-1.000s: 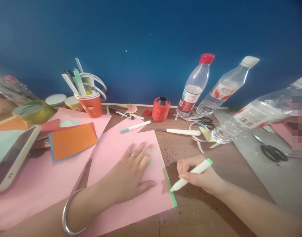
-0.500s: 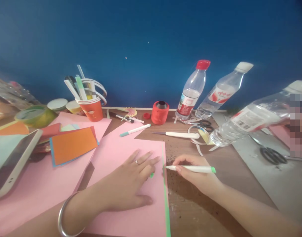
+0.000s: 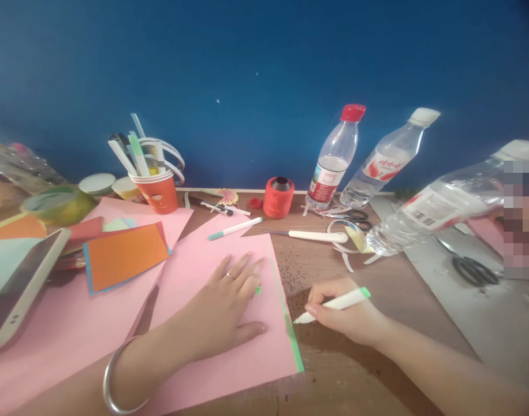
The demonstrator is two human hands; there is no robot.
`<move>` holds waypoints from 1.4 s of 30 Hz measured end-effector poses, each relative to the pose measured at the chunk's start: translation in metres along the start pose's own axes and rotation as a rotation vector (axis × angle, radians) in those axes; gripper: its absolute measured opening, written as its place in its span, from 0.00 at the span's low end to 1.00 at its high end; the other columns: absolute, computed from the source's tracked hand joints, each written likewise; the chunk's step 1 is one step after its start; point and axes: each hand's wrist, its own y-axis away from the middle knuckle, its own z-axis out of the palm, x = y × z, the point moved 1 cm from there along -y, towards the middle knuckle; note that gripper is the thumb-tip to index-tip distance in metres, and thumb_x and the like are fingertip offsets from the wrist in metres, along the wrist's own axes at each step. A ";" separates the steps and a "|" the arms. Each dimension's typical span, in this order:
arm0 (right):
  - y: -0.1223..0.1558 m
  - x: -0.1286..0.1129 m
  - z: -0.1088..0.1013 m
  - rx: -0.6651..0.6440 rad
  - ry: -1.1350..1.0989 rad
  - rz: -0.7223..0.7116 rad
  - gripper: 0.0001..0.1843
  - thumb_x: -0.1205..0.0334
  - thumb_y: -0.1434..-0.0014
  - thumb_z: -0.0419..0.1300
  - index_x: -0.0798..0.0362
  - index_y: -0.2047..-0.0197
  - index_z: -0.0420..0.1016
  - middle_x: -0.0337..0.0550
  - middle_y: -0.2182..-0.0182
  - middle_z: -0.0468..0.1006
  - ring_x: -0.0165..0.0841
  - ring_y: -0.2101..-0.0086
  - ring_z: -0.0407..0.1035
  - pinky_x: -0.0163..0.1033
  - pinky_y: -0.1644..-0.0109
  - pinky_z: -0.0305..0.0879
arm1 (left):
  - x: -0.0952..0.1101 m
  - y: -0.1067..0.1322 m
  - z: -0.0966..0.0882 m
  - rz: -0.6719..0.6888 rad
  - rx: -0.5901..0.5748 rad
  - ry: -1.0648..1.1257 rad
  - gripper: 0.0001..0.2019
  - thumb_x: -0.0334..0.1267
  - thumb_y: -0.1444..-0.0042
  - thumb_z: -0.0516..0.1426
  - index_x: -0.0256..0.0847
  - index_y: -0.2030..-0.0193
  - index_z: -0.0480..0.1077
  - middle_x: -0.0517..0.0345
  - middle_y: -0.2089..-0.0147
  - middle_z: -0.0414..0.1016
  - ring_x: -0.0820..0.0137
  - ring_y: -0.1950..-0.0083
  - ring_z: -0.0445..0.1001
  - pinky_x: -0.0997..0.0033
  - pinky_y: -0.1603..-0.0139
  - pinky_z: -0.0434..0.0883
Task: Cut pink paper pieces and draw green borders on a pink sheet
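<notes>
My left hand (image 3: 227, 312) lies with fingers spread on a sheet of pink paper (image 3: 190, 375), a ring and a bracelet on it. A green pen cap (image 3: 258, 290) peeks out by its index finger; whether the fingers grip it I cannot tell. Along the paper's right edge runs a green strip (image 3: 295, 346), wider toward the near corner. Just right of that edge, my right hand (image 3: 349, 309) is closed round a white marker (image 3: 340, 301) with a green end. The marker's tip points down-left, close beside the strip; contact with the paper is unclear.
An orange paper cup (image 3: 158, 193) of pens, a red jar (image 3: 278, 199) and another marker (image 3: 235, 229) lie beyond the paper. Bottles (image 3: 334, 162) and scissors (image 3: 475, 271) stand or lie right. A phone (image 3: 28, 283) and orange card (image 3: 128, 257) are left. A blue wall closes the back.
The pink paper has turned and shifted left under my left hand, bringing its near right corner into view. My right hand has moved slightly nearer, and the marker now tilts up more steeply.
</notes>
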 end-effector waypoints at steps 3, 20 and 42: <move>0.001 -0.003 -0.001 -0.018 0.043 -0.049 0.10 0.64 0.54 0.55 0.55 0.84 0.66 0.38 0.84 0.68 0.26 0.81 0.57 0.32 0.77 0.50 | 0.001 0.000 0.000 0.002 0.008 -0.010 0.33 0.59 0.42 0.48 0.39 0.37 0.53 0.50 0.29 0.39 0.55 0.30 0.35 0.47 0.33 0.39; 0.001 0.006 0.003 0.048 -0.005 0.046 0.10 0.62 0.50 0.56 0.54 0.81 0.68 0.35 0.85 0.65 0.26 0.81 0.55 0.32 0.78 0.48 | 0.002 0.000 -0.001 0.000 0.002 0.025 0.33 0.59 0.41 0.47 0.40 0.35 0.50 0.51 0.29 0.38 0.55 0.30 0.35 0.47 0.33 0.36; -0.001 0.002 0.003 0.010 0.038 0.029 0.09 0.64 0.52 0.57 0.54 0.81 0.67 0.34 0.85 0.65 0.26 0.81 0.54 0.31 0.78 0.47 | 0.002 0.000 0.000 0.001 -0.009 0.023 0.33 0.58 0.41 0.47 0.39 0.36 0.52 0.49 0.29 0.38 0.55 0.30 0.34 0.47 0.33 0.34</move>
